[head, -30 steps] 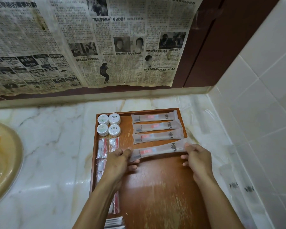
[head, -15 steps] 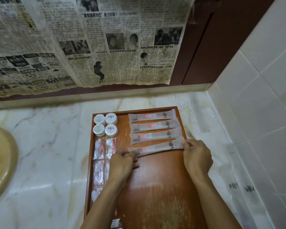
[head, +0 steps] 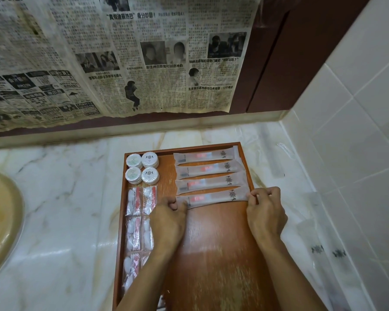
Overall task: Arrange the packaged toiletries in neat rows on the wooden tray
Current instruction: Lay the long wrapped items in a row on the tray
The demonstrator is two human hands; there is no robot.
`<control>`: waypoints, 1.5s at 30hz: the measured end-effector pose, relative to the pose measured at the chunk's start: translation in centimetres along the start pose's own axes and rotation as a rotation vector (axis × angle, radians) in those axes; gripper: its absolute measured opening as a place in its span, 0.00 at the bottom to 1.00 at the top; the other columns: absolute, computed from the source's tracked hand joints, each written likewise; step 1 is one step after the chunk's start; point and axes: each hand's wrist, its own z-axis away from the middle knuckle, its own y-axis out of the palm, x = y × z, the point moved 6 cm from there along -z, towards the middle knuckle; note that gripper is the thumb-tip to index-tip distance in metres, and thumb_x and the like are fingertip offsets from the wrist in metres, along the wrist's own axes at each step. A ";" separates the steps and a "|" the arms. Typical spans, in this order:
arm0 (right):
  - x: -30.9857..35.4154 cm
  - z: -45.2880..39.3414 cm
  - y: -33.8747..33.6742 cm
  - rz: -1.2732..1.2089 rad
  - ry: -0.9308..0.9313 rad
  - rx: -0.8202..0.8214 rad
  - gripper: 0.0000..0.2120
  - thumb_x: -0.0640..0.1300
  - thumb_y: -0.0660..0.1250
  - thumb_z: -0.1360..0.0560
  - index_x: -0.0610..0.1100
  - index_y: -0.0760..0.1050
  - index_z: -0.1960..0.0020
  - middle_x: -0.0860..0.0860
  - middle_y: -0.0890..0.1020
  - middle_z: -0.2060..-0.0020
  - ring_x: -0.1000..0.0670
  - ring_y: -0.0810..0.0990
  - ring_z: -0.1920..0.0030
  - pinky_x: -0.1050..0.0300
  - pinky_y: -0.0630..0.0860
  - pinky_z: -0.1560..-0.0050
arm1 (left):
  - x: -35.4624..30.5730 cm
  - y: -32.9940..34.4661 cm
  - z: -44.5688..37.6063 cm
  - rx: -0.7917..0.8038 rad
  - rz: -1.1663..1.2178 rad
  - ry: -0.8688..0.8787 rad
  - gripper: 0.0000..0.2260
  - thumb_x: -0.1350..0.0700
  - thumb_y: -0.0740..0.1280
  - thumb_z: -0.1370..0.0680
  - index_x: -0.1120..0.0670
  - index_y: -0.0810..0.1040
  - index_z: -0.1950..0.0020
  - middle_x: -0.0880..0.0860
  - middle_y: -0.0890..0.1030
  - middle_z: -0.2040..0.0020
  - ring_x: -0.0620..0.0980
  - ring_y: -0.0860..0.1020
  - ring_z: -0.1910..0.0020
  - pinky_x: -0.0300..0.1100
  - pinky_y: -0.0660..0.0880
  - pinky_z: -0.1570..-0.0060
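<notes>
A wooden tray [head: 222, 254] lies on the marble counter. At its right side lie several long frosted toothbrush packets in a row; the nearest toothbrush packet [head: 211, 197] is held at both ends. My left hand [head: 167, 219] pinches its left end and my right hand [head: 266, 213] pinches its right end at the tray's right rim. Round white soap packs [head: 142, 168] sit in the far left corner. Below them, small clear cotton-swab packets [head: 140, 223] run down the left side, partly hidden by my left arm.
More frosted packets [head: 328, 252] lie on the counter to the right of the tray, by the white tiled wall [head: 357, 131]. A yellowed basin [head: 0, 221] is at the far left. Newspaper [head: 110, 52] hangs on the wall behind.
Both hands have carried the nearest packet slightly farther away, closer to the third packet, and straightened it. The fingers have curled tighter at its ends.
</notes>
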 end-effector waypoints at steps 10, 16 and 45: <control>0.2 -0.2 0.1 0.008 -0.074 -0.039 0.02 0.41 0.72 0.28 0.43 0.80 0.55 0.47 0.76 0.56 0.46 0.77 0.59 0.54 0.76 0.68 | 0.8 0.6 -0.8 -0.016 -0.031 -0.007 0.12 0.48 0.70 0.24 0.55 0.79 0.47 0.46 0.81 0.60 0.44 0.76 0.61 0.41 0.68 0.62; 0.2 -0.1 0.5 0.022 -0.089 -0.002 0.05 0.43 0.69 0.25 0.44 0.80 0.50 0.49 0.77 0.54 0.47 0.78 0.57 0.52 0.77 0.64 | 0.8 0.5 -0.8 -0.030 -0.038 0.024 0.12 0.48 0.70 0.24 0.55 0.78 0.48 0.48 0.81 0.59 0.50 0.76 0.58 0.42 0.67 0.57; -13.6 7.3 -8.3 0.350 0.189 0.128 0.14 0.45 0.58 0.21 0.47 0.73 0.36 0.49 0.76 0.39 0.48 0.75 0.43 0.55 0.74 0.51 | 0.8 0.8 6.0 -0.027 0.027 0.034 0.06 0.58 0.66 0.25 0.60 0.72 0.55 0.58 0.76 0.54 0.61 0.77 0.44 0.51 0.71 0.38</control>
